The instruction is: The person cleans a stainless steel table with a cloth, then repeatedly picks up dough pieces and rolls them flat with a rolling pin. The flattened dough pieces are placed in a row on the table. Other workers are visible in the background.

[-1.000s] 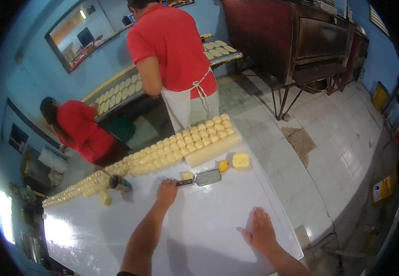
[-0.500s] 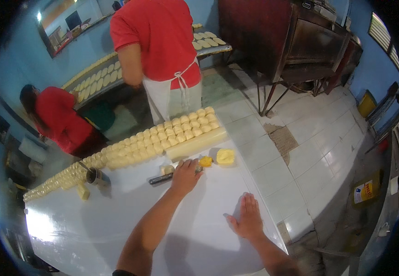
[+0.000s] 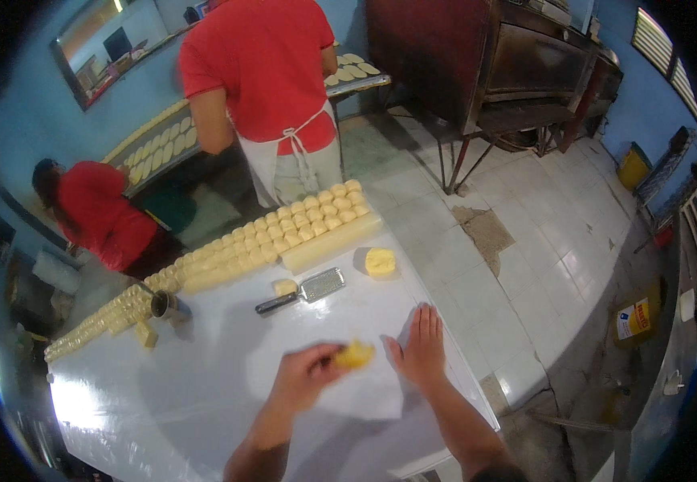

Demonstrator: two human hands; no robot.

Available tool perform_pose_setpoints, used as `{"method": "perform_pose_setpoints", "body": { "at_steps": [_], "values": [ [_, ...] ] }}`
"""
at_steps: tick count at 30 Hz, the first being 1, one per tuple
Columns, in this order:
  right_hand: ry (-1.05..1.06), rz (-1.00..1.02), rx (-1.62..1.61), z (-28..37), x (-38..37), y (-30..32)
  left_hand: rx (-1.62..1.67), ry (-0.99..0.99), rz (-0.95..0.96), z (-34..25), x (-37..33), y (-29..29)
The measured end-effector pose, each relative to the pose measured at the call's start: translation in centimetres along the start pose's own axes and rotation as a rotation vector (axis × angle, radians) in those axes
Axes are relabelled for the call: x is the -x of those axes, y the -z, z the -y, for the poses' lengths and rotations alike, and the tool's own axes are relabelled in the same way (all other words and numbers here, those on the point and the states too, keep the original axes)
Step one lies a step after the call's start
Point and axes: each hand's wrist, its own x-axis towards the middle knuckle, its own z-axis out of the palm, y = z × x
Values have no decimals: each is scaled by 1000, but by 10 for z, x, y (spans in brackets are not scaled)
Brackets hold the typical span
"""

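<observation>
My left hand (image 3: pixel 304 373) is closed on a soft-looking yellow lump (image 3: pixel 355 354), blurred, just above the white tabletop (image 3: pixel 228 369). My right hand (image 3: pixel 422 347) lies flat near the table's right edge, fingers stretched out, holding nothing. Beyond both hands rests a flat metal grater (image 3: pixel 321 284) with a black handle. A small pale yellow piece (image 3: pixel 286 287) sits beside its handle end. To the grater's right stands a yellow block (image 3: pixel 380 262) that looks like cheese or butter. Behind them, a long dough roll (image 3: pixel 331 243) lies along several rows of dough pieces (image 3: pixel 284 229).
On the table's left stand a metal cup (image 3: pixel 170 307) and another yellow block (image 3: pixel 146 334). Past the table, a person in red with a white apron (image 3: pixel 260 88) and another person in red (image 3: pixel 112 213) face trays of flat dough (image 3: pixel 164 149). A dark oven (image 3: pixel 493 72) stands back right.
My left hand has left the grater and come toward me, carrying the yellow lump that lay by the grater's end. My right hand stays flat on the table. The view has shifted slightly.
</observation>
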Motion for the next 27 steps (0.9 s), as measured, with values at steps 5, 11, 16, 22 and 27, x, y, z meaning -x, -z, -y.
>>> {"method": "perform_pose_setpoints", "body": {
  "at_steps": [5,11,16,22,27],
  "values": [
    [341,266,-132,88,6,-28,602,-624,651,-100,86,23],
    [540,652,-191,60,120,-3,795,-807,863,-119,112,35],
    [135,185,52,-13,27,-12,1242,-219,256,-74,185,52],
    [205,263,-214,127,-34,-75,700,209,-485,113,304,61],
    [1077,719,-311,193,86,-102,412,667,-771,287,492,-3]
  ]
}}
